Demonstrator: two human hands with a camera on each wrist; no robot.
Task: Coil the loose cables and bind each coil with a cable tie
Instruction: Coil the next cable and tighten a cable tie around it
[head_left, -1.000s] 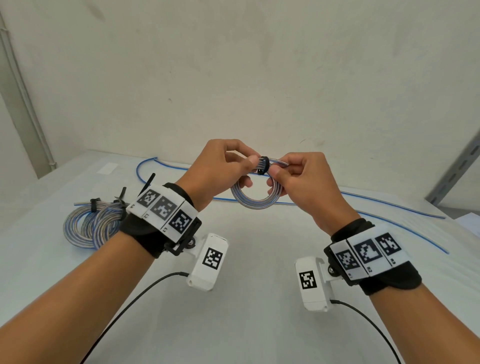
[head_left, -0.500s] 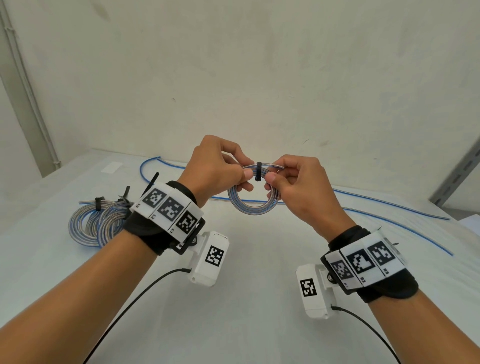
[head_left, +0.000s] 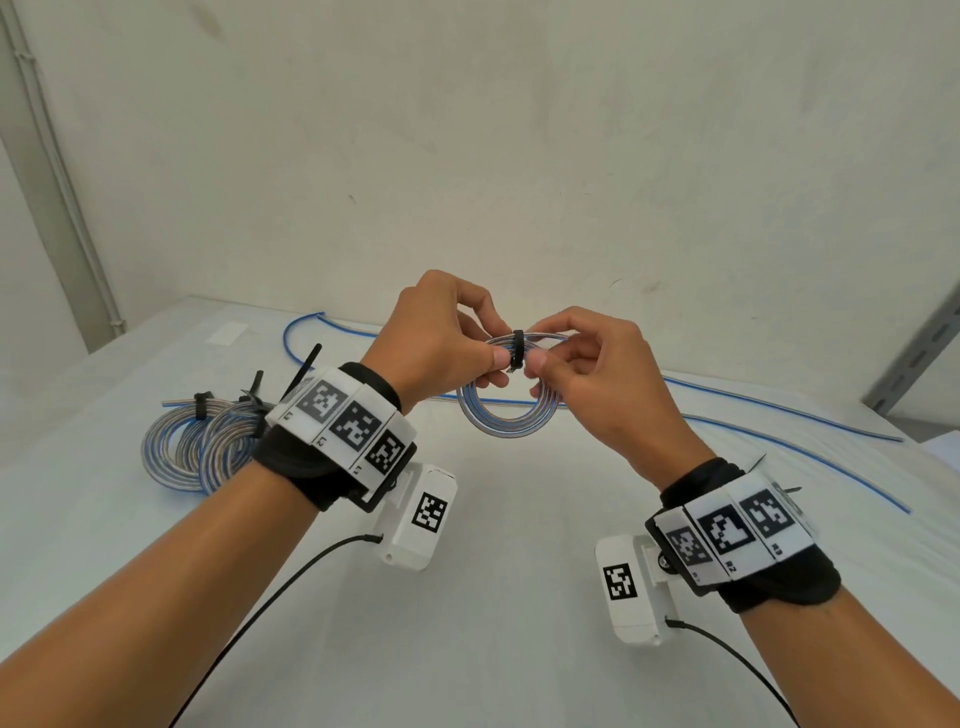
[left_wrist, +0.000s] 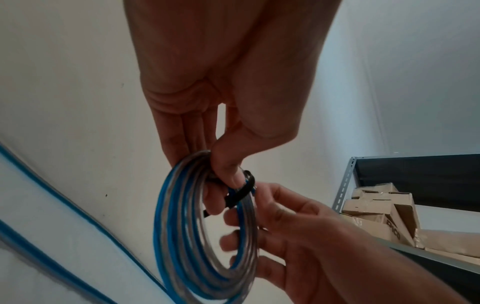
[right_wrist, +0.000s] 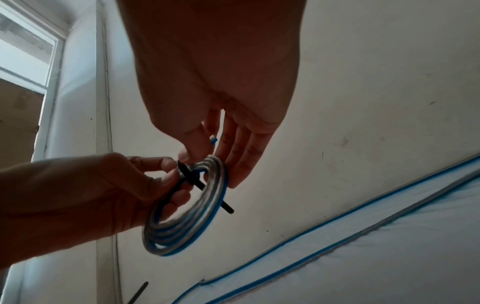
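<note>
I hold a small coil of blue-and-grey cable (head_left: 506, 423) upright in the air above the white table (head_left: 519, 597). A black cable tie (head_left: 517, 351) wraps the top of the coil. My left hand (head_left: 496, 345) pinches the coil just left of the tie, and my right hand (head_left: 544, 347) pinches it just right of the tie. In the left wrist view my thumb presses the coil (left_wrist: 197, 236) beside the tie (left_wrist: 240, 193). In the right wrist view the tie (right_wrist: 191, 176) crosses the coil (right_wrist: 182, 226) and its loose tail juts out to the lower right.
Two bound coils (head_left: 197, 447) lie at the table's left, with black tie tails (head_left: 306, 364) sticking up. Long loose blue cables (head_left: 779, 421) run along the back and right. A metal shelf upright (head_left: 914, 358) stands at the right, with cardboard boxes (left_wrist: 376, 209) on the shelf.
Both hands have sunk a little with the coil. The right hand's fingers have shifted off the tie's head to the cable beside it and have spread slightly.
</note>
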